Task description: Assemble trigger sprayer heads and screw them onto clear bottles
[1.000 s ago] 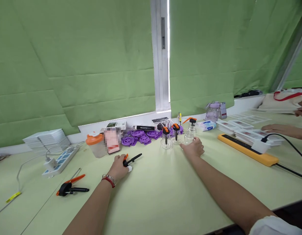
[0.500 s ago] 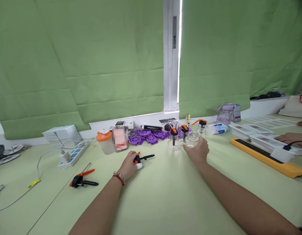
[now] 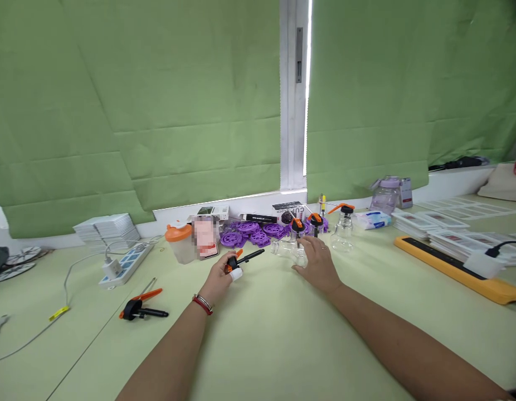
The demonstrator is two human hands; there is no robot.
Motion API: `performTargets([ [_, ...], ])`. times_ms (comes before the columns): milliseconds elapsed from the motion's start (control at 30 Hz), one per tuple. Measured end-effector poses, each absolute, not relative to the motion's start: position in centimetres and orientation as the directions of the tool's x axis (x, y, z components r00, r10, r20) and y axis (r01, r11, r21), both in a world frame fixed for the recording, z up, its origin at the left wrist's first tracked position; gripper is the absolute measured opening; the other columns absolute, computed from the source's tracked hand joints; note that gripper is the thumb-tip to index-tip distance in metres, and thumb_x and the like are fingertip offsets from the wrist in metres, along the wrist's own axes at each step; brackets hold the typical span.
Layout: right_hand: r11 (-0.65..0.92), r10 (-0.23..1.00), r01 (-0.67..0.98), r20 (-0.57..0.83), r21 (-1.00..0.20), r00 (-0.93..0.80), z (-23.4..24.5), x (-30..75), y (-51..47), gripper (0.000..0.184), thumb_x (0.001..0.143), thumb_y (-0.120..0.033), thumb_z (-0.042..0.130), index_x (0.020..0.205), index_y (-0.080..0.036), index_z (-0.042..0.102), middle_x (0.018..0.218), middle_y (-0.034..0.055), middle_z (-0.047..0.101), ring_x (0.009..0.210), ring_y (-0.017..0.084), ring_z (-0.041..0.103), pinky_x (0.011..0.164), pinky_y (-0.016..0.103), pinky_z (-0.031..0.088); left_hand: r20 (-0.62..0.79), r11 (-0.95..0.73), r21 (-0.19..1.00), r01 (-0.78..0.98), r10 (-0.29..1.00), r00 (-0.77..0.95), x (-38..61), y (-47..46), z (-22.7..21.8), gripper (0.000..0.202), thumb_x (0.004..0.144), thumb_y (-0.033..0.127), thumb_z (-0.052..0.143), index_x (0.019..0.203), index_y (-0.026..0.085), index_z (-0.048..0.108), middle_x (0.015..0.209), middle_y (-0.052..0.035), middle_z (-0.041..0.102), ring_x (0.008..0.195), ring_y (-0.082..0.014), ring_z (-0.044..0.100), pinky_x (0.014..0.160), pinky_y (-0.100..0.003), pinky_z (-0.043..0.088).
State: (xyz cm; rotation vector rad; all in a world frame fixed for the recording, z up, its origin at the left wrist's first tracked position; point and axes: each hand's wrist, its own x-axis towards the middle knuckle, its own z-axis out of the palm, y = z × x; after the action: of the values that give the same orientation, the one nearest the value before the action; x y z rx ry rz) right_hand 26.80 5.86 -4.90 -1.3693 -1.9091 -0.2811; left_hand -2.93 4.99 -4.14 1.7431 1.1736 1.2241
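Note:
My left hand [image 3: 220, 275] grips a black spray head [image 3: 249, 258] with an orange lever, its black tube pointing right. A white wrap covers one fingertip. My right hand [image 3: 319, 262] is closed around a clear glass bottle [image 3: 288, 250], tipped on its side with its mouth toward the left hand; the fingers hide part of it. Just behind stand glass bottles topped with black-and-orange spray heads, one top [image 3: 297, 225] directly behind the held bottle and another bottle [image 3: 342, 240] to the right. A second loose spray head [image 3: 143, 307] lies on the table left of my left hand.
Purple plastic pieces [image 3: 249, 233] lie along the wall, beside a phone [image 3: 207, 239] and an orange-lidded cup [image 3: 180, 245]. At left is a white power strip [image 3: 130, 264]; at right, a yellow strip [image 3: 450, 270] and stacked clear cases [image 3: 454, 245].
My right hand has brought the glass bottle left and tipped its mouth leftward. My left hand has lifted and tilted the spray head slightly. Another person's hands at right have left the view.

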Motion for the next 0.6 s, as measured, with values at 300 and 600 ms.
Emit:
performTargets([
  [300,0.531,0.662,0.837,0.680,-0.130,-0.314,-5.0,25.9,5.0,0.053,0.066,-0.018,0.061,0.118,-0.021,0.050,0.131,0.0103,0.044,0.126,0.031,0.032,0.104,0.046,0.025,0.299,-0.347,0.901,0.261,0.932,0.205,-2.6,4.8,-4.4,0.055,0.064,0.037,0.070,0.114,0.018,0.057,0.142,-0.0130,0.038,0.131,-0.0258,0.032,0.105,-0.038,0.029],
  [600,0.658,0.597,0.751,0.646,-0.054,-0.476,-4.7,24.5,3.5,0.055,0.066,-0.029,0.067,0.119,-0.021,0.052,0.131,0.0103,0.046,0.122,0.031,0.036,0.104,0.046,0.027,0.305,-0.394,0.898,0.196,0.878,0.369,-1.0,3.6,-3.8,0.053,0.063,0.028,0.073,0.114,0.019,0.059,0.136,-0.0116,0.045,0.128,-0.0260,0.038,0.106,-0.039,0.030],
])
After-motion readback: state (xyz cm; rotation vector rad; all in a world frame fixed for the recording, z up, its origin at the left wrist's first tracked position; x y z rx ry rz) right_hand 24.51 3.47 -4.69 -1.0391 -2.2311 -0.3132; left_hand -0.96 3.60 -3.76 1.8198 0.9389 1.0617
